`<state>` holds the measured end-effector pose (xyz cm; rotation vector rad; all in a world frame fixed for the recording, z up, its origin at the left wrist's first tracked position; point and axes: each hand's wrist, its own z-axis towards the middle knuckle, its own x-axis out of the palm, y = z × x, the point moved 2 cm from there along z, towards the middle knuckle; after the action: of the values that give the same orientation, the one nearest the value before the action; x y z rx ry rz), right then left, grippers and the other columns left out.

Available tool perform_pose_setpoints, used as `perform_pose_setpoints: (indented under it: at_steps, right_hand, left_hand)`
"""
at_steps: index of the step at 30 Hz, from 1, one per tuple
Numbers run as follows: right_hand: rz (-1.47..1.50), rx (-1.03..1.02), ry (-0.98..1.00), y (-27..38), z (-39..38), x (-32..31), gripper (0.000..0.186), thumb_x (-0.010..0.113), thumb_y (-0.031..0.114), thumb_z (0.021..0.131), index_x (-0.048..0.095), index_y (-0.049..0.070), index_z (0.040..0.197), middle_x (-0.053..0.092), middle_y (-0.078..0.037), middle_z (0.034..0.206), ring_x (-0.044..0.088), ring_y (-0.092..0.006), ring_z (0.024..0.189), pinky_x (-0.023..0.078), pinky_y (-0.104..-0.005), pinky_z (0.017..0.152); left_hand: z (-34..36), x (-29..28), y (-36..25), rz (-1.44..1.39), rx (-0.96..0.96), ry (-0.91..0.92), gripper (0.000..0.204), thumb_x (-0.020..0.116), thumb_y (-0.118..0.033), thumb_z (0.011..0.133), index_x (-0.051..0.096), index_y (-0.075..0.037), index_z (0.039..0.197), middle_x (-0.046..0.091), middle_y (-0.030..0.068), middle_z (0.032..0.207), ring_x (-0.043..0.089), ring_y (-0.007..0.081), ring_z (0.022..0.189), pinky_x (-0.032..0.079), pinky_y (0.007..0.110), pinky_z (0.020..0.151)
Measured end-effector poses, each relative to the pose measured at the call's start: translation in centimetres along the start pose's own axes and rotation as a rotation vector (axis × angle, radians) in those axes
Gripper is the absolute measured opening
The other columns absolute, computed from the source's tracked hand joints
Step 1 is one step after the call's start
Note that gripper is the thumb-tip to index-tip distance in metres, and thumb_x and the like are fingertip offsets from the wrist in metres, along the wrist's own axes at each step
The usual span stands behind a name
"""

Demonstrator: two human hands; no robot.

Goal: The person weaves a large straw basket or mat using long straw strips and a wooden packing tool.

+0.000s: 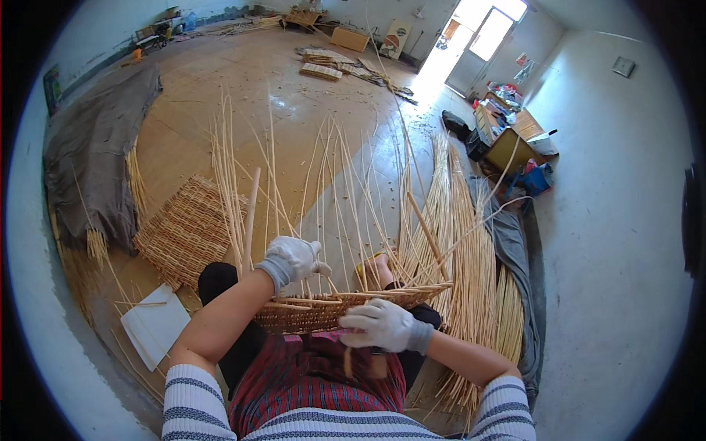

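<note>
A part-woven wicker basket [316,317] lies across my lap, its long stakes [272,169] pointing up and away from me. My left hand [294,259], in a white knitted glove, is above its left part, with the fingers curled round a wicker rod [326,279] near the woven edge. My right hand [379,325], gloved too, is bent against the near side of the weave, right of the middle. Just under it shows a blurred brown thing [348,362]; what the right fingers hold is hidden.
A woven wicker panel [187,228] lies on the floor at left, near a white board [155,325] and a grey-covered heap [103,154]. Bundles of long rods [460,272] lie at right beside a grey cloth [515,257]. A cluttered box [511,154] stands by the right wall.
</note>
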<state>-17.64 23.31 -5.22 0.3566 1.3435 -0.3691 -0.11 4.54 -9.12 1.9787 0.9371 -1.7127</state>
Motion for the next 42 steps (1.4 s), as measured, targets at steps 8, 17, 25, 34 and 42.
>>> perform_pose_setpoints:
  at_steps: [8, 17, 25, 34, 42]
  right_hand:
    - [0.104, 0.596, -0.266, -3.9, 6.3, 4.3, 0.047, 0.070, 0.017, 0.073, 0.064, 0.016, 0.119, 0.064, -0.007, 0.101, 0.062, -0.0270, 0.092, 0.048, -0.0414, 0.078]
    - [0.251, 0.658, -0.338, -2.9, 6.0, 3.6, 0.048, 0.075, 0.020, 0.072, 0.069, 0.019, 0.119, 0.063, -0.005, 0.088, 0.060, -0.0282, 0.084, 0.045, -0.0398, 0.076]
    - [0.414, 0.734, -0.354, -3.3, 6.9, 2.2, 0.042, 0.079, 0.020, 0.074, 0.071, 0.021, 0.116, 0.059, -0.007, 0.083, 0.059, -0.0299, 0.083, 0.045, -0.0390, 0.076]
    - [0.599, 0.797, -0.416, -3.3, 5.9, 2.1, 0.039, 0.078, 0.018, 0.076, 0.071, 0.017, 0.114, 0.059, -0.005, 0.083, 0.057, -0.0268, 0.086, 0.044, -0.0362, 0.080]
    - [0.256, 0.760, -0.534, -2.9, 6.2, 3.5, 0.027, 0.074, 0.017, 0.071, 0.070, 0.011, 0.097, 0.057, -0.009, 0.081, 0.055, -0.0312, 0.079, 0.045, -0.0393, 0.072]
  left_hand:
    - [0.2, -0.3, 1.7, -0.056, -0.019, 0.031, 0.061, 0.056, -0.066, 0.088, 0.060, -0.012, 0.116, 0.072, 0.0160, 0.089, 0.071, 0.0371, 0.086, 0.054, 0.048, 0.071]
    - [-0.5, -2.3, 5.1, -0.494, 0.757, 0.272, 0.084, 0.073, -0.075, 0.067, 0.059, -0.023, 0.131, 0.053, 0.0144, 0.130, 0.059, 0.0378, 0.116, 0.048, 0.046, 0.097]
    - [-0.9, -1.6, 5.7, -0.609, 0.728, 0.267, 0.072, 0.073, -0.072, 0.071, 0.067, -0.020, 0.121, 0.054, 0.0119, 0.127, 0.061, 0.0337, 0.109, 0.050, 0.042, 0.090]
    - [-2.5, -0.3, 1.8, -0.371, 0.715, 0.156, 0.049, 0.072, -0.044, 0.085, 0.060, -0.022, 0.126, 0.057, 0.0082, 0.112, 0.065, 0.0343, 0.095, 0.053, 0.045, 0.077]
    - [-3.7, 0.0, 1.2, -0.174, 0.635, -0.207, 0.040, 0.068, -0.039, 0.083, 0.062, -0.025, 0.120, 0.059, 0.0045, 0.095, 0.068, 0.0285, 0.078, 0.054, 0.041, 0.061]
